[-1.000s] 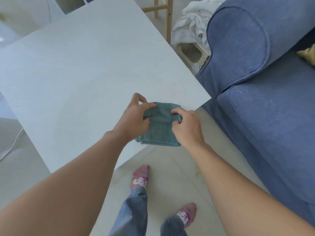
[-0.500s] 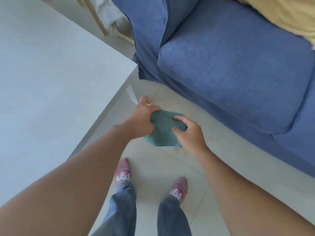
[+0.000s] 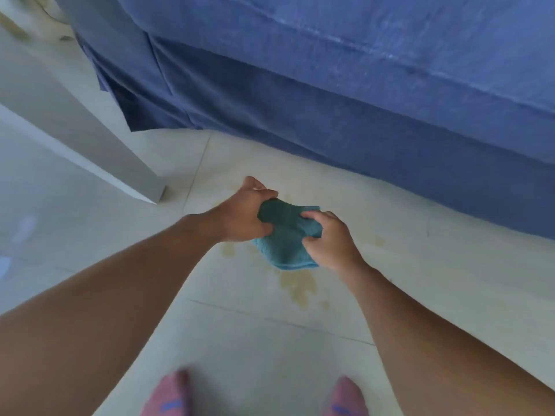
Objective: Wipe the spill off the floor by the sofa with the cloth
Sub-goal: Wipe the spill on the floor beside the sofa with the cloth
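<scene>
**Hands hold the cloth over the spill**

Table (image 3: 69, 127) comes first, on the left side. It is white, and its thick leg stands on the pale tiled floor (image 3: 435, 295). Next to it the left arm reaches forward. The left hand (image 3: 240, 217) is closed tight on the top left part of the cloth (image 3: 285, 244). The cloth is blue-green and bunched up. It is held between both hands, and its bottom edge hangs down a bit. It is hard to tell if the cloth touches the floor.

Under the cloth and just below it is the spill (image 3: 297, 285). It is a yellow-brown wet patch on the tiles. Small spots of it sit near the left side of the cloth too, and one small spot lies off to the right.

The right hand (image 3: 329, 241) pinches the right side of the cloth with its thumb and fingers.

Behind all this runs the big blue sofa (image 3: 360, 115), with its skirt reaching down to the floor. At the bottom edge two feet in pink socks (image 3: 168, 394) stand on the tiles, looking blurry.
</scene>
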A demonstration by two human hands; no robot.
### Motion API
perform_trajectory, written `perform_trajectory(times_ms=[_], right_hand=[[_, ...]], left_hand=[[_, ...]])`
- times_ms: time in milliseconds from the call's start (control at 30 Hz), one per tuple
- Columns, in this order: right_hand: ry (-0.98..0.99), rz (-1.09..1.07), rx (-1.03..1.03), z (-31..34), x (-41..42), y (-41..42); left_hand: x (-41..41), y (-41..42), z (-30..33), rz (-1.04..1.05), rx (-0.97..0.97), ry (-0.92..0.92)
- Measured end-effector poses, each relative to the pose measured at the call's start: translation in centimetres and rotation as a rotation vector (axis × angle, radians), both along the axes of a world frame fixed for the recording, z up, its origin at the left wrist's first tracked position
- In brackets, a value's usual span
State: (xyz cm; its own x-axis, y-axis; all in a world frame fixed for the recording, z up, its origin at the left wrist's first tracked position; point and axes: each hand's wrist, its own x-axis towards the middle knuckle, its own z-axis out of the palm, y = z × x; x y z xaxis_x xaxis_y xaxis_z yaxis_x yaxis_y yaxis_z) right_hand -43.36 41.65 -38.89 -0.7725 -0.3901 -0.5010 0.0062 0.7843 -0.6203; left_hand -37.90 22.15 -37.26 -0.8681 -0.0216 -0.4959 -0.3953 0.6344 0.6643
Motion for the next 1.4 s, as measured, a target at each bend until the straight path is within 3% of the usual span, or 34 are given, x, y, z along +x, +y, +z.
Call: perform_trajectory(times_ms=[133,233,367,533,700,833,1167,1400], right_hand=[[0.026,-0.075,-0.137,-6.8,-3.0,-0.9],[0.095,-0.110,-0.217,-9.3,-5.6,-1.6],[0.056,-0.123,-0.249,-7.8,-5.8,-2.9],[0.035,-0.184,-0.299,-5.5,-3.6,-3.1],[0.087,-0.251,-0.348,-6.2,-3.6,-1.3],[0.105,-0.222,-0.317,-5.2,-2.6,0.9],[0.167,-0.286,-0.070,-6.1,-1.8,10.5],[0.197,-0.414,-0.045,-5.6,-1.1,14.7]], left_hand=[[-3.5,-1.5,-6.2,-0.083,-0.033,0.010],[-5.5,-3.4,-8.5,0.020,-0.045,0.039],[-5.9,-3.5,-6.5,0.000,-0.067,-0.015],[-5.3,-3.0,-2.6,0.111,0.148,-0.092],[-4.6,-2.7,-3.5,0.114,0.298,-0.100],[-5.2,-0.2,-4.1,-0.009,0.176,-0.188],[-8.4,11.2,-7.8,-0.329,-0.225,-0.021],[-9.9,15.6,-7.9,-0.384,-0.201,0.084]])
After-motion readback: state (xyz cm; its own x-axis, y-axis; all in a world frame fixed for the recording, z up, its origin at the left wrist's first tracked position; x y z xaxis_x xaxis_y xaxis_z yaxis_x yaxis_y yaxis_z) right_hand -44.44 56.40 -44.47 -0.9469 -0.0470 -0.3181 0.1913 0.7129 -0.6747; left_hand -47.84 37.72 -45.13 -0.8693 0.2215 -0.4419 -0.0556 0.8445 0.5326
